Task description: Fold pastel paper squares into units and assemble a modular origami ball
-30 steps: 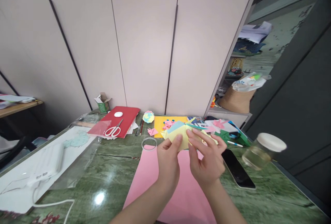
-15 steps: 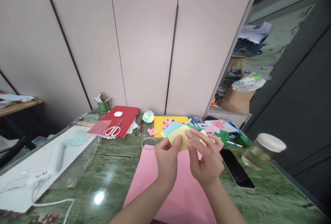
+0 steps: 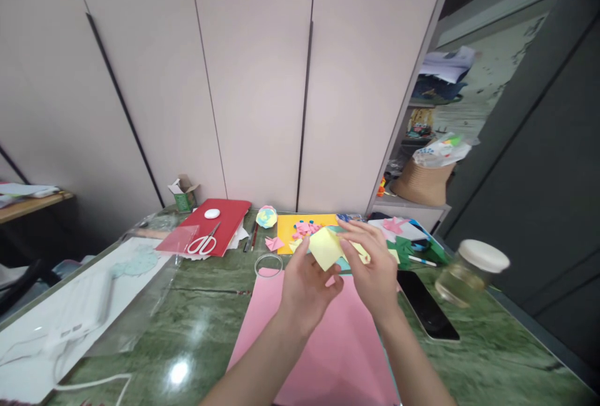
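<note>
Above the pink sheet (image 3: 323, 343) I hold a folded piece of yellow paper (image 3: 325, 248) with both hands. My left hand (image 3: 304, 287) is turned palm up at its lower left, its fingers partly curled beneath and behind the paper. On the other side, my right hand (image 3: 374, 265) grips the right edge between thumb and fingers. More yellow paper shows near the right fingers, and I cannot tell whether it belongs to the same piece. The fingertips behind the paper are hidden.
A phone (image 3: 427, 306) and a lidded jar (image 3: 471, 272) stand to the right. Scissors (image 3: 204, 242) lie on a red folder (image 3: 229, 218) at the left. A clear ring of tape (image 3: 269, 273) and a yellow sheet (image 3: 285, 231) with pink paper pieces lie ahead.
The paper has been turned, so its blue face no longer shows and a yellow face points at me. My left hand has loosened from a pinch and rolled palm up.
</note>
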`<state>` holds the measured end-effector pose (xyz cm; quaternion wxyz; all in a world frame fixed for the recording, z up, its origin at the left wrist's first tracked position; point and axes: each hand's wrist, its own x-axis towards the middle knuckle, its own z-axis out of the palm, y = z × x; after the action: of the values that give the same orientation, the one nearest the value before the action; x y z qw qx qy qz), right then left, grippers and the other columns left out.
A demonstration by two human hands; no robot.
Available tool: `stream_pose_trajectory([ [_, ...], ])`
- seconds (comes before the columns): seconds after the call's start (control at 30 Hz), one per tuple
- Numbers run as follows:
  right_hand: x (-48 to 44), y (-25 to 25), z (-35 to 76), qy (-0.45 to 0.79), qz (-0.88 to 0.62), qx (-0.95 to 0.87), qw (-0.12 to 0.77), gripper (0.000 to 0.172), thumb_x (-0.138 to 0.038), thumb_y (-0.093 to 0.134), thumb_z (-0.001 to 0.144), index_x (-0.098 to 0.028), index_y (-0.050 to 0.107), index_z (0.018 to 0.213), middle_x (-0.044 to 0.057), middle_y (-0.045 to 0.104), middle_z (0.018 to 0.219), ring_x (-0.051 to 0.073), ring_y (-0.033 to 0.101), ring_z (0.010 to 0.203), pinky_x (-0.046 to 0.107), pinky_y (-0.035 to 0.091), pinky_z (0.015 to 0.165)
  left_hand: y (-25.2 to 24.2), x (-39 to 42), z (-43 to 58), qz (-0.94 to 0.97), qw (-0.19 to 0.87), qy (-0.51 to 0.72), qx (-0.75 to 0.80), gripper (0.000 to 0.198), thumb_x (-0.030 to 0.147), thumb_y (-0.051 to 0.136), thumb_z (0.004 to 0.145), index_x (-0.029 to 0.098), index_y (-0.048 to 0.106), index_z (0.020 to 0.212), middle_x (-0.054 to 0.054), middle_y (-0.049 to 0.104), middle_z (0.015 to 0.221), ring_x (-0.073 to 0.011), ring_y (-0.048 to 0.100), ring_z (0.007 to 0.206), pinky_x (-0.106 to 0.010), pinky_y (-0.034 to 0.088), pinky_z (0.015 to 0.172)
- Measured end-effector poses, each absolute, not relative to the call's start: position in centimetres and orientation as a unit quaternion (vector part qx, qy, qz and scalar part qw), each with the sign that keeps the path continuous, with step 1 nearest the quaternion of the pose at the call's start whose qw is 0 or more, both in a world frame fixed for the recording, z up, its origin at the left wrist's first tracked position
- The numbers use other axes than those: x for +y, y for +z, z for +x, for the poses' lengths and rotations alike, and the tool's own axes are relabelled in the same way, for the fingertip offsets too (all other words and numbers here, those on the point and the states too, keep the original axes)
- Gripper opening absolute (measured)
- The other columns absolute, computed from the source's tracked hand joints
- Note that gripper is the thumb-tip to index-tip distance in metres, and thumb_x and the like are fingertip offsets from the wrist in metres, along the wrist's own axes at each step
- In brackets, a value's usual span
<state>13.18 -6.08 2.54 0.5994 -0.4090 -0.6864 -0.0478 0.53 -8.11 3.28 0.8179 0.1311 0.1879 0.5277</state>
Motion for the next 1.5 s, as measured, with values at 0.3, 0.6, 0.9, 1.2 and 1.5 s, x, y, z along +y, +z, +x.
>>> stream_pose_trajectory([
  [0.3,-6.7,2.9,13.2,-0.058,-0.456,-0.629,0.627,0.011,-0.024,0.055,0.082,-0.02,0.065,0.08,0.003,0.067,0.076,0.017,0.06,0.072,0.029,0.048,0.065,2.1,-7.9,0.7,0.485,0.49,0.654,0.313,0.01,0.026,0.068,0.07,0.017,0.063,0.07,-0.002,0.062,0.064,-0.0143,0.059,0.06,-0.026,0.044,0.059],
  [0.6,-8.8,4.8,14.4,-0.104,-0.448,-0.644,0.611,0.011,-0.021,0.054,0.082,-0.02,0.064,0.078,0.001,0.067,0.07,0.014,0.059,0.064,0.026,0.046,0.058,3.7,-8.3,-1.6,0.703,-0.079,0.62,0.339,0.046,0.022,0.075,0.062,0.021,0.055,0.103,-0.009,0.06,0.097,-0.0232,0.057,0.092,-0.037,0.048,0.077],
  [0.9,-10.3,5.3,13.7,-0.119,-0.379,-0.705,0.587,0.015,-0.01,0.056,0.079,-0.021,0.062,0.086,0.001,0.068,0.077,0.015,0.061,0.07,0.028,0.047,0.066,3.1,-8.7,-1.2,0.718,-0.179,0.573,0.353,0.034,-0.001,0.05,0.069,0.022,0.061,0.091,-0.007,0.061,0.087,-0.016,0.058,0.073,-0.028,0.05,0.064],
  [1.2,-10.6,5.2,13.3,-0.122,-0.373,-0.712,0.582,0.019,-0.007,0.056,0.08,-0.02,0.063,0.092,0.001,0.07,0.083,0.013,0.063,0.077,0.025,0.049,0.072,2.6,-8.6,-1.3,0.721,-0.186,0.579,0.333,0.034,0.0,0.054,0.07,0.023,0.061,0.094,-0.011,0.061,0.1,-0.0219,0.06,0.092,-0.033,0.05,0.075],
  [1.5,-10.8,5.1,12.6,-0.175,-0.423,-0.673,0.582,0.012,-0.011,0.056,0.081,-0.02,0.062,0.086,-0.002,0.069,0.073,0.008,0.063,0.061,0.017,0.048,0.06,3.0,-9.0,-1.0,0.73,-0.088,0.602,0.311,0.035,0.003,0.056,0.068,0.02,0.055,0.099,-0.011,0.062,0.099,-0.0206,0.061,0.094,-0.032,0.052,0.08],
])
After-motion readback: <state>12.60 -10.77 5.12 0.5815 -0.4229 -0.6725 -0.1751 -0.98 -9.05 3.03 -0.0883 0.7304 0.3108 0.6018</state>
